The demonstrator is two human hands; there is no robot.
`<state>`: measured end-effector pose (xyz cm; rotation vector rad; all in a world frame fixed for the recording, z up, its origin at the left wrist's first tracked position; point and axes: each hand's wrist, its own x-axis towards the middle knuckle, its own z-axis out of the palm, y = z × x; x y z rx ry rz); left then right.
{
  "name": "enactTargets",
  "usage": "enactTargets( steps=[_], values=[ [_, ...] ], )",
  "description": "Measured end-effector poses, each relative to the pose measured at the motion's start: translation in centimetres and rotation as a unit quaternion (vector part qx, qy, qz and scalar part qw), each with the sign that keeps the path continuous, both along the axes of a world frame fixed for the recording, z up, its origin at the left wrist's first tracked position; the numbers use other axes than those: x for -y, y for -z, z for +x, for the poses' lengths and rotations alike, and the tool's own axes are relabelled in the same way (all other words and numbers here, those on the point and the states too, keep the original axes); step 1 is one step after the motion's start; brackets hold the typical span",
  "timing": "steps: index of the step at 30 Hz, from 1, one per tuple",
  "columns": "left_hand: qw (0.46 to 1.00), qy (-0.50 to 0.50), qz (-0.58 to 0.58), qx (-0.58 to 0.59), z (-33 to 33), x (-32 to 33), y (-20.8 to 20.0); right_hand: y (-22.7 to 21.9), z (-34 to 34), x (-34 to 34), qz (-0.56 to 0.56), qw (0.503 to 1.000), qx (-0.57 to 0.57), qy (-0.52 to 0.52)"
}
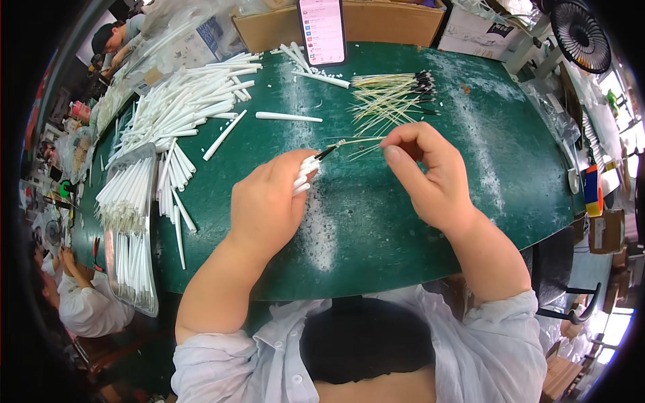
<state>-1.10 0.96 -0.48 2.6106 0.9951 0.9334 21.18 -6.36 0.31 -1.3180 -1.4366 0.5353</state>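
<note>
- The pale wire (363, 140) is stretching between your hands above the middle of the worktop, its black end (328, 152) sitting at the fingers of your left hand.
- Your left hand (267, 191) is closing around a small bunch of white tubes (306, 173), their ends poking out beside that black end.
- Your right hand (435, 176) is pinching the wire's other end between thumb and forefinger.
- Just beyond your right hand, a heap of black-tipped wires (386, 101) is lying crisscrossed.
- To the left of that heap, a single white tube (289, 117) is lying on its own.
- Farther left, a large pile of white tubes (185, 101) is spreading out, and nearer you a clear tray (154, 282) is holding more of them.
- The green worktop (416, 235) is carrying all this, with a phone (322, 33) standing upright at the far edge before a cardboard box (396, 25).
- At the far right, a black fan (581, 37) is facing the worktop.
- At your left, a person in white (91, 309) is sitting.
</note>
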Motion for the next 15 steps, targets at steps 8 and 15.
enactTargets(
  steps=[8,15],
  values=[
    [0.999,-0.014,-0.001,0.044,0.0,-0.9,-0.4,0.1,2.8,-2.4,0.215,0.965,0.13,0.078],
    [0.99,0.011,-0.054,0.129,-1.2,-3.1,2.1,-3.9,5.1,6.9,0.261,0.943,0.179,0.103]
  ],
)
